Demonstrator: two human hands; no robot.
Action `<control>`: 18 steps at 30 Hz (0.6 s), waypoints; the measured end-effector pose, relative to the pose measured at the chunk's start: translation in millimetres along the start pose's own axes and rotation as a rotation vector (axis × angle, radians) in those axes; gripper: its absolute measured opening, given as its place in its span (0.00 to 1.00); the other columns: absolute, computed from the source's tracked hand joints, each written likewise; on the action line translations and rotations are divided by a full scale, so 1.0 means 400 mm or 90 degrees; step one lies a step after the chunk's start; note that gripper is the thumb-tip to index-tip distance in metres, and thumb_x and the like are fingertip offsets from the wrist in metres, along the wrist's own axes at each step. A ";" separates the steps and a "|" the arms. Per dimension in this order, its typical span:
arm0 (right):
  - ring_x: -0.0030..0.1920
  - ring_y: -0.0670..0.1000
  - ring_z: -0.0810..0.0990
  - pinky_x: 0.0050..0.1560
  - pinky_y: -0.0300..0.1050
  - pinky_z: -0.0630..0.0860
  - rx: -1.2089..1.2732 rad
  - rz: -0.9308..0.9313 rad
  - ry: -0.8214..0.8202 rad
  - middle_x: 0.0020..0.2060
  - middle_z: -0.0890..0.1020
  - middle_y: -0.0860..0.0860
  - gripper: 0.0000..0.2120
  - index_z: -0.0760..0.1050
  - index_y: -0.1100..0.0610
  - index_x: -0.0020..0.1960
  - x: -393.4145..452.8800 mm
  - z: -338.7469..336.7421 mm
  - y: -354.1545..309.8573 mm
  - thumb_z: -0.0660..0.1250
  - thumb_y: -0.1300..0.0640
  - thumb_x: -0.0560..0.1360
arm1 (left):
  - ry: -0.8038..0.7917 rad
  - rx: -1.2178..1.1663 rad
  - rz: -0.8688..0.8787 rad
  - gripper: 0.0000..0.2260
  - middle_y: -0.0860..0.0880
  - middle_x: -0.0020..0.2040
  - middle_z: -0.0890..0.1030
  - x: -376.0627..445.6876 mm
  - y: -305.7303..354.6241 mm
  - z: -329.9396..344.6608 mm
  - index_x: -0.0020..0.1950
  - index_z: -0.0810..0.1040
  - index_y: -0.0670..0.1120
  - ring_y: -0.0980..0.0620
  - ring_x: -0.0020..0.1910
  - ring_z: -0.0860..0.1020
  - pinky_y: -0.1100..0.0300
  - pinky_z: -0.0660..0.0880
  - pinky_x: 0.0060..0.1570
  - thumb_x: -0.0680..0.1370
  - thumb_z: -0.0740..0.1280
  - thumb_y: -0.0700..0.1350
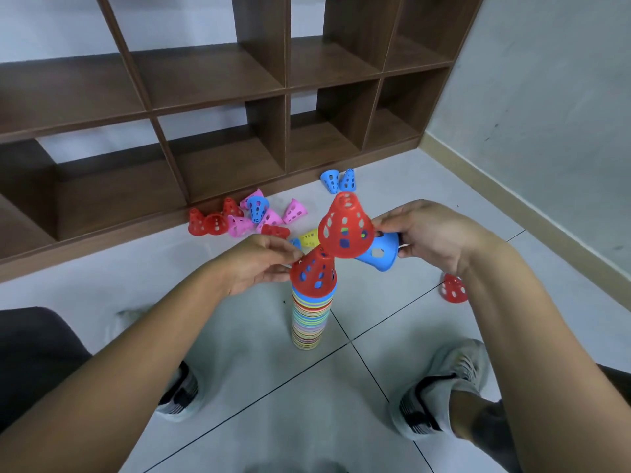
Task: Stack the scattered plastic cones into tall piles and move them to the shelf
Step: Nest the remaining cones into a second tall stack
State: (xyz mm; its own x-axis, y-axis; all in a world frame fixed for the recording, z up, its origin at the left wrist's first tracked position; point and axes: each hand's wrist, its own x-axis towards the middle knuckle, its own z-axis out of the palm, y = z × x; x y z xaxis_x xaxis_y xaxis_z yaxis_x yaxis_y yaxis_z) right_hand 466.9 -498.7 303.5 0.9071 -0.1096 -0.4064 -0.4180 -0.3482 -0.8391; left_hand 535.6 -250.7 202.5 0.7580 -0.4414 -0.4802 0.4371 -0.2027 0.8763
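Note:
A tall stack of many-coloured cones (311, 319) stands on the tiled floor between my feet, topped by a red cone (314, 271). My left hand (259, 264) holds that top cone at its left side. My right hand (430, 233) grips a blue cone (380, 254) and pinches a second red cone (345, 227), which hangs tilted just above the stack's top. Several loose red, pink and blue cones (239, 220) lie on the floor in front of the wooden shelf (218, 97). Two blue cones (338, 180) sit further right, and a yellow cone (309, 237) lies behind the stack.
A lone red cone (453, 289) sits on the floor to the right. The shelf's cubbies hold nothing. A grey wall with a beige skirting (495, 199) runs along the right. My two shoes (440, 390) flank the stack.

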 end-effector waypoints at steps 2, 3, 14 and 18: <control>0.43 0.51 0.76 0.44 0.45 0.71 -0.038 0.011 0.014 0.41 0.84 0.53 0.08 0.84 0.63 0.48 0.001 0.018 0.007 0.69 0.58 0.76 | 0.013 0.013 -0.005 0.02 0.47 0.42 0.85 -0.001 -0.010 -0.002 0.49 0.82 0.44 0.54 0.37 0.82 0.63 0.81 0.39 0.77 0.72 0.39; 0.43 0.51 0.76 0.45 0.45 0.71 -0.053 0.020 0.024 0.41 0.83 0.53 0.10 0.83 0.64 0.50 0.004 0.028 0.011 0.69 0.58 0.76 | 0.022 0.026 -0.002 0.02 0.46 0.43 0.85 -0.002 -0.013 -0.004 0.49 0.82 0.43 0.53 0.36 0.82 0.61 0.82 0.40 0.77 0.72 0.39; 0.38 0.53 0.66 0.36 0.45 0.63 -0.139 0.080 0.077 0.36 0.71 0.57 0.06 0.73 0.58 0.42 0.011 0.102 0.008 0.70 0.58 0.72 | 0.071 0.128 0.210 0.10 0.53 0.52 0.85 -0.036 0.046 -0.003 0.55 0.83 0.48 0.50 0.51 0.83 0.54 0.80 0.51 0.78 0.70 0.52; 0.32 0.52 0.59 0.32 0.43 0.57 -0.171 0.083 0.097 0.33 0.64 0.56 0.10 0.68 0.59 0.39 0.014 0.111 0.001 0.69 0.59 0.72 | -0.051 0.224 0.319 0.21 0.58 0.58 0.82 -0.059 0.085 0.033 0.60 0.80 0.57 0.54 0.57 0.80 0.57 0.79 0.57 0.69 0.75 0.58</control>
State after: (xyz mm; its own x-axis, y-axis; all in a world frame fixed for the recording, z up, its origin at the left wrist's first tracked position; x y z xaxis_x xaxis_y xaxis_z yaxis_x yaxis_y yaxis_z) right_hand 469.8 -458.2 284.9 0.8521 -0.3004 -0.4286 -0.5218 -0.5524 -0.6501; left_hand 526.2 -258.6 244.0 0.7855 -0.6187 -0.0141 -0.1589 -0.2236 0.9616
